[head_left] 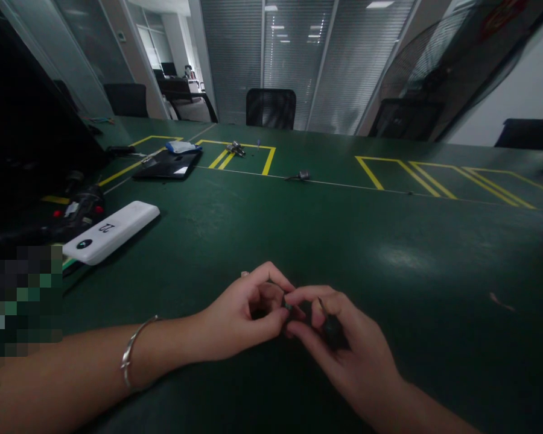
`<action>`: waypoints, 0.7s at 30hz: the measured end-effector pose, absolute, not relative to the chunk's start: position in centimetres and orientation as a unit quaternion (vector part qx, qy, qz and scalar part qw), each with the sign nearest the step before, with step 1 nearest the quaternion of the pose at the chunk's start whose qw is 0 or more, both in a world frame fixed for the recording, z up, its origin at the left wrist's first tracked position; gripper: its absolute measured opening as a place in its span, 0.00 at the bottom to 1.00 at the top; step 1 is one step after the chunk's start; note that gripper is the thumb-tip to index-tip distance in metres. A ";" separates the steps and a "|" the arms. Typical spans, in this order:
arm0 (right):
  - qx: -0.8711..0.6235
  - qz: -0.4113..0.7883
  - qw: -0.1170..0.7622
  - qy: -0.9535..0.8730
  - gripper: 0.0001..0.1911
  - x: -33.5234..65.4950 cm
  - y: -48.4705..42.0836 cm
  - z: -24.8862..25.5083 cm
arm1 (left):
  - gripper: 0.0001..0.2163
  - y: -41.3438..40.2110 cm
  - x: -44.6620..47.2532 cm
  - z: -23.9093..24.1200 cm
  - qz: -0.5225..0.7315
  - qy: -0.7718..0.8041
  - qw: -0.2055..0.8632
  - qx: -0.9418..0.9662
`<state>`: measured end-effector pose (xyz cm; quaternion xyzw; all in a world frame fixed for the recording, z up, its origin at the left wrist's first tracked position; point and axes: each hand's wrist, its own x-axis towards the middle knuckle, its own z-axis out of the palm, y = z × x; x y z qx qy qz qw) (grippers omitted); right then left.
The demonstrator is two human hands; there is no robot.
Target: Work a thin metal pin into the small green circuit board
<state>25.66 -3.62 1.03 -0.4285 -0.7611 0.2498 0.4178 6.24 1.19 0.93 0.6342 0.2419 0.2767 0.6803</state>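
My left hand (257, 307) is closed in a pinch, its thumb and fingertips around a tiny item (287, 306) that is too small and dim to name. From the other side, the thumb and index finger of my right hand (350, 337) meet at the same spot, touching or nearly touching the left fingertips. Tucked in the right palm is a dark object (332, 328) with a thin pointed end sticking up between the fingers; its kind is unclear. Both hands are just above the green table (235, 232), near its front edge.
Left lies a white power bank (113, 232) marked 22, beside dark gear (84, 205). Farther back are a black clipboard (167, 166) with a blue-white packet (181, 146), small metal parts (236, 149) and a dark piece with a thin shaft (303, 175). Yellow tape (269, 161) marks the tabletop.
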 end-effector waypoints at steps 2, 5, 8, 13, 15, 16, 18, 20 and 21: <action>-0.429 0.246 0.412 -0.765 0.13 25.7 -3.6 1.0 | 0.08 1.2 6.2 0.9 0.283 0.244 0.673 0.638; -0.436 0.235 0.421 -0.760 0.13 25.8 -3.6 1.1 | 0.08 1.2 6.1 0.8 0.292 0.251 0.673 0.631; -0.457 0.238 0.434 -0.739 0.12 25.8 -3.5 1.0 | 0.08 1.2 6.0 0.7 0.295 0.265 0.673 0.624; -0.461 0.246 0.433 -0.735 0.12 25.8 -3.4 0.8 | 0.09 1.4 5.8 0.8 0.310 0.265 0.670 0.620; -0.455 0.242 0.435 -0.738 0.12 25.8 -3.4 0.9 | 0.09 1.5 5.8 0.7 0.312 0.269 0.663 0.624; -0.452 0.241 0.437 -0.739 0.11 25.8 -3.5 1.0 | 0.09 1.5 5.8 0.7 0.314 0.272 0.659 0.628; -0.447 0.242 0.442 -0.739 0.10 25.9 -3.6 1.2 | 0.09 1.5 5.8 0.8 0.315 0.275 0.651 0.634; -0.443 0.250 0.444 -0.738 0.08 26.0 -3.6 1.4 | 0.09 1.5 5.7 0.9 0.314 0.274 0.648 0.638; -0.440 0.256 0.441 -0.739 0.07 26.0 -3.7 1.4 | 0.09 1.5 5.7 0.9 0.313 0.273 0.649 0.638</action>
